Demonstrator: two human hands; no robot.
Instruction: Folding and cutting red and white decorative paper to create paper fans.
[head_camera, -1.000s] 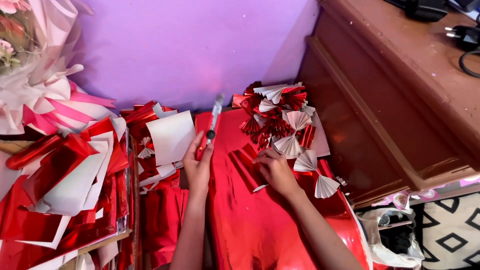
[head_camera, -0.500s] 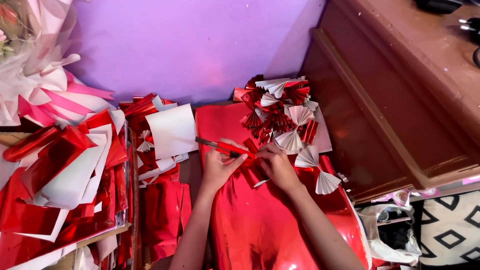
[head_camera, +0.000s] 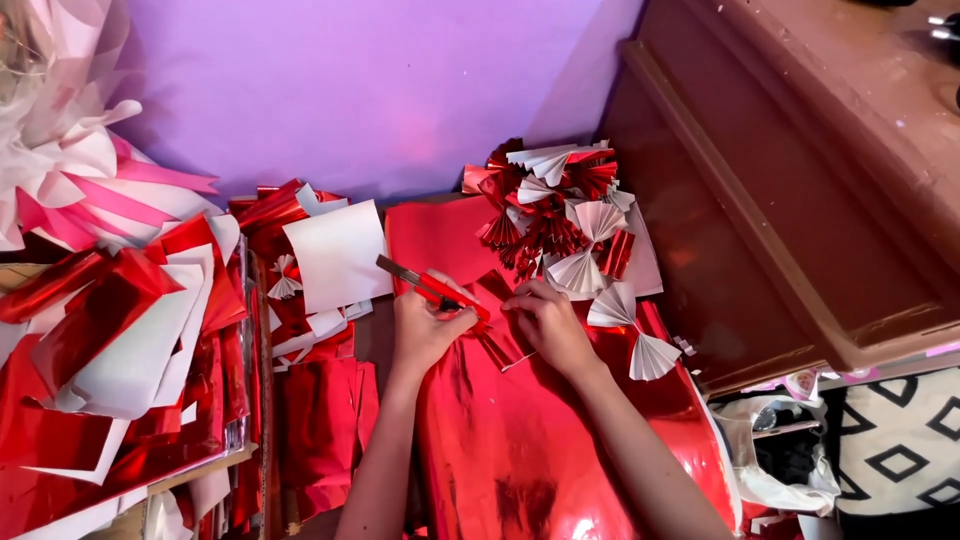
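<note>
Where the 2 hands meet at scene centre, 1 red utility knife (head_camera: 432, 289) lies gripped in the left hand (head_camera: 425, 330), fingers curled round its handle, the metal blade end pointing far-left toward a white square sheet (head_camera: 340, 255). Right hand (head_camera: 548, 325): fingers drawn together, pinching and pressing a fold of the red foil sheet (head_camera: 520, 440) just right of the knife. Foil sheet: glossy, thin, spread from the hands toward the near edge; judged light, slippery, easily creased or torn, best held flat with fingertips close beside the cut line. Knife: judged light and rigid, sharp at the tip, to be taken by the red handle only. Far right of the hands, 1 heap of pleated fans (head_camera: 565, 215), red and white, touching one another; judged fragile, crushable. Left: stacked foil offcuts (head_camera: 110, 340). Right: brown wooden cabinet (head_camera: 800, 200). Far: purple wall (head_camera: 350, 90).
</note>
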